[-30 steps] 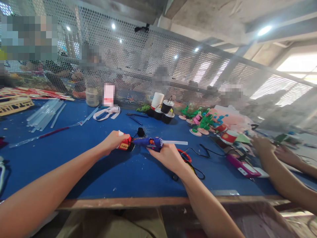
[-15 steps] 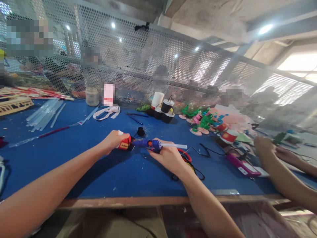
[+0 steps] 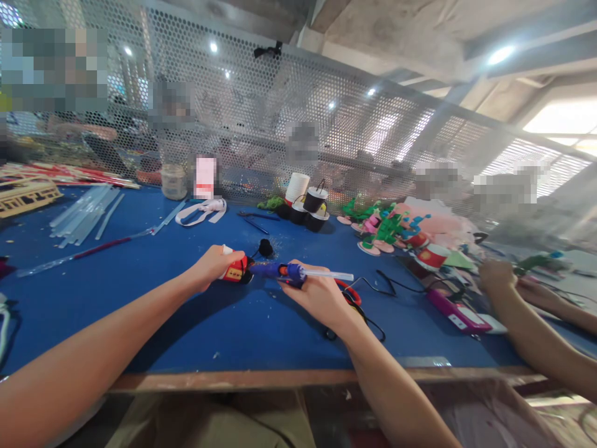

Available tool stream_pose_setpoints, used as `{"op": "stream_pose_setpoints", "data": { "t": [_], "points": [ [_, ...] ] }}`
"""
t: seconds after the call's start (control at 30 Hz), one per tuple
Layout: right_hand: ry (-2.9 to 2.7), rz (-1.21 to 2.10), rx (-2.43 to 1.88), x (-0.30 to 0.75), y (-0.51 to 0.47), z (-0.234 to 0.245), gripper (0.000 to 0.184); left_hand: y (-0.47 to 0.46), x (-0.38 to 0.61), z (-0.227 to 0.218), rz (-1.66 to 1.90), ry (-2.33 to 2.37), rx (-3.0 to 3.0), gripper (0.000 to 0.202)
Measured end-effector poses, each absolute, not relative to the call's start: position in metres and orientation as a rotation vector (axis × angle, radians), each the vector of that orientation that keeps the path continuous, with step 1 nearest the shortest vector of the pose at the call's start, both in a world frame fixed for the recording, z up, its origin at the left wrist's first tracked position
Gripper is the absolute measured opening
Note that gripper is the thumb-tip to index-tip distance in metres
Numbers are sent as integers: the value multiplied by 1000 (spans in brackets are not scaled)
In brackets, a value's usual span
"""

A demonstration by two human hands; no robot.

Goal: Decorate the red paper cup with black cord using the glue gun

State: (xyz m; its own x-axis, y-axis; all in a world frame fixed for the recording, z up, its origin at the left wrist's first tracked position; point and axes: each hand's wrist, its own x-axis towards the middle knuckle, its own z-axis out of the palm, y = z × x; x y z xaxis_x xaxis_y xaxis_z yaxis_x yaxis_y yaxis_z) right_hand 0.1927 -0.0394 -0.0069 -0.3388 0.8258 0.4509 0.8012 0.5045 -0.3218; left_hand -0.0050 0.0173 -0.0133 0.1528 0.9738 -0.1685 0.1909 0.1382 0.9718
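My left hand is closed around a small red paper cup with a yellow label and a black end, tilted on its side above the blue table. In my right hand is a blue hot glue gun, its fingers wrapped round the handle. A clear glue stick juts from the gun's rear. The gun's nozzle points left and meets the cup's black end; whether it touches cannot be made out. Just behind lies a black pompom.
Pliers and white and black cups stand farther back. Glue sticks lie left, beside a white ribbon. Green pipe-cleaner figures, a purple power strip and a co-worker's hands are right. A perforated metal screen closes the back.
My hands, the cup and the glue gun stay almost in place. At the right, the co-worker's green piece has moved slightly up.
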Motion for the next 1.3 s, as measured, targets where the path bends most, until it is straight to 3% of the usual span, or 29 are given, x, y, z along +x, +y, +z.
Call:
{"op": "stream_pose_setpoints", "data": {
  "t": [0.3,0.73,0.97,1.3],
  "points": [
    [-2032,109,-1429,195,-32,-7,12,17,-6,-19,861,1261,1534,29],
    [-1999,137,-1536,198,-32,-5,31,16,-7,-15,817,1266,1661,34],
    [-1974,253,-1479,200,-33,-2,23,17,-11,-17,836,1202,1765,33],
    [-1930,299,-1452,202,-33,-1,27,11,-10,-11,814,1163,1854,37]
  ]
}}
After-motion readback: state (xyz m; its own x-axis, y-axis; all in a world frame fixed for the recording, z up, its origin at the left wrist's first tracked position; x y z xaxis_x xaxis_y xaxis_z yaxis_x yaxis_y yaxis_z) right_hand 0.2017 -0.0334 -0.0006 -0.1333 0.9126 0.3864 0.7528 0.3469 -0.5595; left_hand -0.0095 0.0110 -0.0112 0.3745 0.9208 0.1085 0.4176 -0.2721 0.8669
